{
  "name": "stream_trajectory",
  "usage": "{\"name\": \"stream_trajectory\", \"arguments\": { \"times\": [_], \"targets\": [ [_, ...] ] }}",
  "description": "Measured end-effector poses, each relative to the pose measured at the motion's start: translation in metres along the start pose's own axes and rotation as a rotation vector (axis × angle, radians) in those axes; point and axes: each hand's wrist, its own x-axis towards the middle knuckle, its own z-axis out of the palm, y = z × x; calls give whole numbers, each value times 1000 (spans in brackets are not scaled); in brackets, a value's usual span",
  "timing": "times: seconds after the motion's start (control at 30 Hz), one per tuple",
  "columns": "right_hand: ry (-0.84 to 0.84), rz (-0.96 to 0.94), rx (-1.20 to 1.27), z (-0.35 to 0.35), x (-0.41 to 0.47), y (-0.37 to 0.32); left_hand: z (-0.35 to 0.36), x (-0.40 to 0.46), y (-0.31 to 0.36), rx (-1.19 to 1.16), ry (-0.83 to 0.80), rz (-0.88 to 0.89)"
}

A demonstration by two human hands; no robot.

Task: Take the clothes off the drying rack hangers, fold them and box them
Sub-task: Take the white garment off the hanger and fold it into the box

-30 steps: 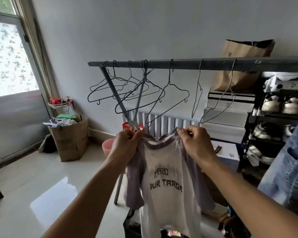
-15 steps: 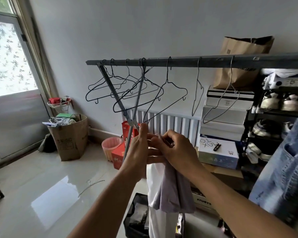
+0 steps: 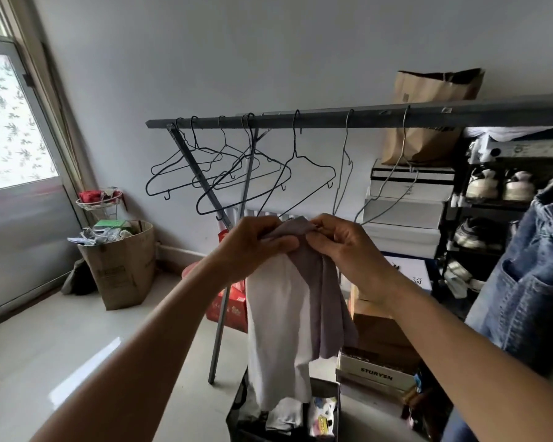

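I hold a small white T-shirt with grey-purple sleeves folded in half lengthwise, hanging down in front of me. My left hand grips its top edge from the left, and my right hand pinches the same edge from the right. Both hands are close together. Behind them runs the dark drying rack bar with several empty wire hangers. Directly below the shirt stands an open black box with clothes in it. A denim garment hangs at the right.
A brown cardboard bin full of clutter stands at the left near the door. Stacked shoe boxes and a black shoe shelf fill the right. A paper bag sits on the boxes. A red box lies by the rack leg.
The shirt was spread open by its shoulders a second ago; my hands have come together, folding it in half lengthwise so the sleeves overlap. The view has also dropped slightly.
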Motion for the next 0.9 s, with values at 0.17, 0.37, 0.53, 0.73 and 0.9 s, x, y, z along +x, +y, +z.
{"name": "stream_trajectory", "arguments": {
  "times": [0.17, 0.37, 0.53, 0.73, 0.9],
  "targets": [
    [42, 9, -105, -9, -9, 8, 1, 16, 25, 118, -32, 77],
    [40, 130, -347, -9, -20, 29, -14, 26, 42, 204, -56, 99],
    [49, 203, -303, -15, -24, 46, -32, 23, 47, 138, 66, 74],
    [191, 102, -188, -4, -29, 52, -42, 17, 47, 84, 152, 45],
    [215, 64, -286, 8, -27, 52, -43, 17, 50, 47, 174, 17]
  ]
}}
